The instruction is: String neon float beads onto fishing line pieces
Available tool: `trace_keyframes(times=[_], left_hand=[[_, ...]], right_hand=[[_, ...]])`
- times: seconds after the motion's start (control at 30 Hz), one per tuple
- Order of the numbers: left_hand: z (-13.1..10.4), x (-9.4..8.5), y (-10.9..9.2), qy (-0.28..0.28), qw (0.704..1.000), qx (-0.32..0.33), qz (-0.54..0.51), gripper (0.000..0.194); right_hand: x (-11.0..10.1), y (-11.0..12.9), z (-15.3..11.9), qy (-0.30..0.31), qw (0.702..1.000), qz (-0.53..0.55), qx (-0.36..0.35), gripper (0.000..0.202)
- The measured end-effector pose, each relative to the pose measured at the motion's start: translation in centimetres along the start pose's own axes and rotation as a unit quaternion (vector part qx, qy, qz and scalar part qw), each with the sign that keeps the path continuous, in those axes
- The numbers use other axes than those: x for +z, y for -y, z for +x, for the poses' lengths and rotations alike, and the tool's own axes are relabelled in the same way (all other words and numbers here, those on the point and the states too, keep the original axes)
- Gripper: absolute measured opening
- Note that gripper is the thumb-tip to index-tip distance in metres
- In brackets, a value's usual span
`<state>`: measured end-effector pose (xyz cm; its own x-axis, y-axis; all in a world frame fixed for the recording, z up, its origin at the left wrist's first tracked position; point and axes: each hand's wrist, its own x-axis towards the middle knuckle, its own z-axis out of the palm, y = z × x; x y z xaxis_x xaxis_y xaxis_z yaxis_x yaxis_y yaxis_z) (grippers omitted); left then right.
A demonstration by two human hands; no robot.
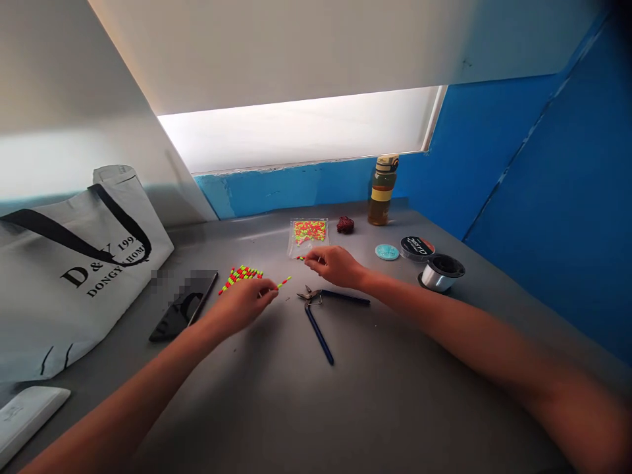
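My left hand (247,301) is closed in a pinch on a thin bead strand (284,282) in red and yellow-green, its free end pointing right. Just beyond that hand lies a pile of similar bead strands (241,275). My right hand (333,264) pinches small red and green beads (301,258) at its fingertips, partly hidden by the fingers. Close behind it is a clear zip bag (296,249) with loose red and yellow-green beads inside. Pliers (320,326) with dark blue handles lie spread on the grey table between and below my hands.
A phone (185,306) and a white tote bag (113,263) are at left, a white box (32,418) nearer. Toward the back stand a dark red bundle (345,225) and a bottle (381,194). At right are a light-blue disc (387,252), a round black-labelled case (417,247) and a wire spool (439,273).
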<state>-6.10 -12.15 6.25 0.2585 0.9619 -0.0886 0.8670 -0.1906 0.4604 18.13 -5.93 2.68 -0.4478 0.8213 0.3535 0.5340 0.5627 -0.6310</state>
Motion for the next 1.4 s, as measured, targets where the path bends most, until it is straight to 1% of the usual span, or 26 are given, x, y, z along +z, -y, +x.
trace_keyframes(times=[0.03,0.1,0.17,0.23,0.33,0.47,0.53,0.67,0.73,0.8,1.0,1.1,1.17,1.2,1.27,1.33,1.4], left_hand=[[-0.7,0.4,0.5,-0.016,0.998,-0.012,0.055,0.031],[-1.8,0.8,1.3,-0.020,0.991,-0.026,0.131,0.031],[-2.5,0.8,1.9,-0.028,0.983,-0.032,0.176,0.034],[-2.7,0.6,2.4,-0.034,0.978,-0.035,0.202,0.039],[-2.5,0.4,3.0,-0.032,0.973,-0.043,0.226,0.047],[-2.1,0.8,3.2,-0.031,0.965,-0.055,0.253,0.051],[-2.0,0.9,3.2,-0.025,0.962,-0.061,0.265,0.053],[-1.8,0.8,3.2,0.003,0.951,-0.080,0.298,0.055],[-1.8,0.6,3.2,0.005,0.945,-0.083,0.315,0.054],[-1.9,0.4,3.1,0.004,0.941,-0.081,0.328,0.053],[-2.3,-0.1,2.9,0.023,0.935,-0.089,0.343,0.050],[-2.5,0.1,2.5,-0.002,0.933,-0.070,0.353,0.043],[-2.5,0.5,2.1,-0.027,0.934,-0.037,0.354,0.037],[-2.5,0.7,1.9,-0.029,0.936,-0.014,0.351,0.035],[-2.5,1.2,1.6,-0.002,0.939,0.031,0.344,0.032],[-2.3,1.5,1.6,0.019,0.939,0.058,0.338,0.031],[-2.3,1.5,2.0,0.014,0.937,0.068,0.342,0.030]], right_hand=[[0.4,-0.1,-0.1,0.008,1.000,-0.014,-0.005,0.024],[1.0,-0.1,-0.2,0.016,0.999,-0.038,-0.015,0.023],[1.7,0.1,0.2,0.018,0.997,-0.068,-0.026,0.023],[2.3,0.4,1.1,0.023,0.993,-0.108,-0.035,0.024],[3.3,1.1,3.5,0.038,0.985,-0.169,-0.028,0.025],[5.0,2.3,6.7,0.067,0.976,-0.204,0.021,0.026],[5.9,2.9,7.7,0.073,0.972,-0.221,0.024,0.028],[7.3,3.2,8.6,0.087,0.963,-0.253,0.036,0.029],[7.8,3.0,8.7,0.092,0.960,-0.260,0.048,0.029],[8.0,2.7,8.9,0.091,0.960,-0.260,0.054,0.030],[8.5,2.2,9.1,0.087,0.961,-0.255,0.063,0.032],[8.6,2.2,9.3,0.087,0.962,-0.250,0.065,0.032],[8.7,2.2,9.5,0.086,0.963,-0.247,0.068,0.032],[8.7,2.2,9.6,0.085,0.963,-0.246,0.070,0.031],[8.8,2.2,9.8,0.082,0.963,-0.244,0.073,0.031],[8.8,2.2,9.9,0.080,0.964,-0.242,0.077,0.031],[8.8,2.2,10.0,0.080,0.964,-0.240,0.082,0.030]])
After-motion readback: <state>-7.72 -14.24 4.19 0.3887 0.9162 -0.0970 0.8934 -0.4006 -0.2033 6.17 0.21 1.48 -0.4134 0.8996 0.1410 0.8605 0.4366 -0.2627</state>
